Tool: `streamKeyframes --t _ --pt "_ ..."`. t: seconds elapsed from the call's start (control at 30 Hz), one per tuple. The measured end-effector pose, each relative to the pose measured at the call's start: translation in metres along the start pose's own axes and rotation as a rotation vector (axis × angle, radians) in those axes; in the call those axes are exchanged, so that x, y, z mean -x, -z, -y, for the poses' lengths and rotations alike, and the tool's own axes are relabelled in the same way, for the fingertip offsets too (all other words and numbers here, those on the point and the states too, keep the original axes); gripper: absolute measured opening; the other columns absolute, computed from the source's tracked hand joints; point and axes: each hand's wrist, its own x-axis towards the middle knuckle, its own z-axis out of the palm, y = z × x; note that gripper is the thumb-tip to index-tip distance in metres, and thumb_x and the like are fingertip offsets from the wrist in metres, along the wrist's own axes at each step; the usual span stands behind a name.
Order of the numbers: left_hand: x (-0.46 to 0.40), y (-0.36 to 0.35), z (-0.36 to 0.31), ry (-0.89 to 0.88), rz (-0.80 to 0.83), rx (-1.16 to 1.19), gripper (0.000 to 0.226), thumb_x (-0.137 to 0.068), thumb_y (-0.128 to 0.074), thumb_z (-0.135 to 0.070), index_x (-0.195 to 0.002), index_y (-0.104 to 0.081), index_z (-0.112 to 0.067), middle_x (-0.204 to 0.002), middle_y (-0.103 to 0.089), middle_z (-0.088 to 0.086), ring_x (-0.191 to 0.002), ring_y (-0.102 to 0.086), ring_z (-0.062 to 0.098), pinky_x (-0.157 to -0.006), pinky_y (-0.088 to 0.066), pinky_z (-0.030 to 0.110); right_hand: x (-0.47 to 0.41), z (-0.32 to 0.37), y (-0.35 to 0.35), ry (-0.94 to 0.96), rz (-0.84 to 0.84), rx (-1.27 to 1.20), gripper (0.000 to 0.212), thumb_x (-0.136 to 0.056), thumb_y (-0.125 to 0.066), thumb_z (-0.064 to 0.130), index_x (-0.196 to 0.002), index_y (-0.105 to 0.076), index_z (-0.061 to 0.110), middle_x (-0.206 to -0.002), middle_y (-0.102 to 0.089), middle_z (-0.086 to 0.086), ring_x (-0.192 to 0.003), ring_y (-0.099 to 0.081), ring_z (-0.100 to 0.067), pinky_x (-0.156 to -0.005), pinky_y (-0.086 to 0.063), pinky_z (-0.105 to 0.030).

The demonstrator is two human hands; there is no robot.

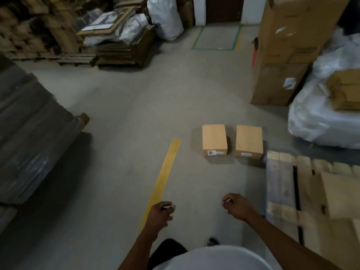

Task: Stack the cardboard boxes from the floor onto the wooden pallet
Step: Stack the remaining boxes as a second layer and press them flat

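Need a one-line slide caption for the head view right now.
Both hands, left and right, empty above the floor; two cardboard boxes wait beside the wooden pallet.

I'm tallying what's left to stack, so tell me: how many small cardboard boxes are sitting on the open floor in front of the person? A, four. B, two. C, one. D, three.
B: a left box and a right box stand side by side on the floor with a narrow gap between them, just beyond the wooden pallet.
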Motion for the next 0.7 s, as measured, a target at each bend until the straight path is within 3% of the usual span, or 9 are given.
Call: streamKeyframes --t 0.17,0.27,0.33,0.4,0.47,0.53,0.6,0.7 --pt "-0.095 0.028 -0.087 -0.024 0.054 0.014 0.046 -0.075 -0.079 -0.027 -0.114 -0.069 -0.005 -0.082 -0.068 0.01 -0.056 -0.057 0.021 -0.049 -0.031 0.02 -0.08 0.057 0.038 -0.015 -0.102 -0.091 0.01 -0.088 -0.07 0.019 -0.085 -0.074 0.028 -0.08 -0.077 -0.001 -0.07 -0.075 -0.021 -0.062 -0.054 -0.029" --pt "-0.175 0.037 -0.129 0.004 0.115 -0.004 0.028 -0.095 -0.071 -0.01 -0.122 -0.066 -0.001 -0.084 -0.069 0.012 -0.057 -0.056 0.023 -0.049 -0.03 0.022 -0.12 0.073 0.054 -0.135 -0.148 -0.198 0.012 -0.089 -0.066 0.015 -0.089 -0.074 0.024 -0.083 -0.077 -0.003 -0.065 -0.074 -0.018 -0.054 -0.047 -0.023" --pt "-0.223 0.039 -0.16 0.035 0.18 -0.041 0.024 -0.101 -0.063 -0.009 -0.124 -0.064 0.0 -0.085 -0.07 0.011 -0.058 -0.06 0.024 -0.048 -0.032 0.022 -0.143 0.079 0.06 -0.225 -0.184 -0.266 0.011 -0.089 -0.066 0.013 -0.088 -0.074 0.021 -0.083 -0.077 -0.005 -0.062 -0.072 -0.018 -0.05 -0.046 -0.022" --pt "-0.253 0.035 -0.195 0.028 0.236 -0.133 0.02 -0.103 -0.06 -0.011 -0.121 -0.067 -0.007 -0.091 -0.073 0.008 -0.069 -0.068 0.027 -0.052 -0.045 0.025 -0.154 0.093 0.066 -0.304 -0.223 -0.305 0.013 -0.09 -0.066 0.007 -0.083 -0.074 0.016 -0.077 -0.075 -0.01 -0.056 -0.068 -0.018 -0.049 -0.046 -0.022" --pt "-0.274 0.031 -0.239 -0.03 0.235 -0.252 0.018 -0.1 -0.06 -0.014 -0.115 -0.069 -0.017 -0.105 -0.075 0.006 -0.093 -0.075 0.028 -0.067 -0.059 0.033 -0.176 0.112 0.075 -0.358 -0.269 -0.372 0.018 -0.09 -0.065 0.001 -0.081 -0.074 0.013 -0.071 -0.073 -0.011 -0.053 -0.064 -0.019 -0.051 -0.048 -0.025" --pt "-0.305 0.03 -0.282 -0.047 0.283 -0.345 0.017 -0.098 -0.061 -0.017 -0.112 -0.07 -0.019 -0.109 -0.076 0.006 -0.102 -0.075 0.027 -0.072 -0.06 0.034 -0.201 0.133 0.084 -0.375 -0.276 -0.425 0.018 -0.092 -0.063 0.003 -0.086 -0.075 0.014 -0.072 -0.074 -0.008 -0.053 -0.065 -0.017 -0.049 -0.046 -0.024" --pt "-0.339 0.028 -0.317 -0.05 0.327 -0.444 0.017 -0.094 -0.065 -0.022 -0.11 -0.071 -0.021 -0.108 -0.077 0.006 -0.094 -0.076 0.024 -0.066 -0.059 0.029 -0.224 0.15 0.095 -0.407 -0.285 -0.461 0.016 -0.093 -0.063 0.007 -0.092 -0.075 0.017 -0.077 -0.077 -0.007 -0.057 -0.068 -0.018 -0.051 -0.044 -0.025" --pt "-0.384 0.024 -0.363 -0.082 0.384 -0.484 0.023 -0.085 -0.077 -0.032 -0.101 -0.069 -0.018 -0.097 -0.073 0.014 -0.062 -0.068 0.018 -0.049 -0.046 0.023 -0.252 0.181 0.108 -0.422 -0.337 -0.562 0.018 -0.096 -0.061 0.008 -0.101 -0.072 0.022 -0.091 -0.077 -0.009 -0.078 -0.074 -0.028 -0.063 -0.055 -0.033"
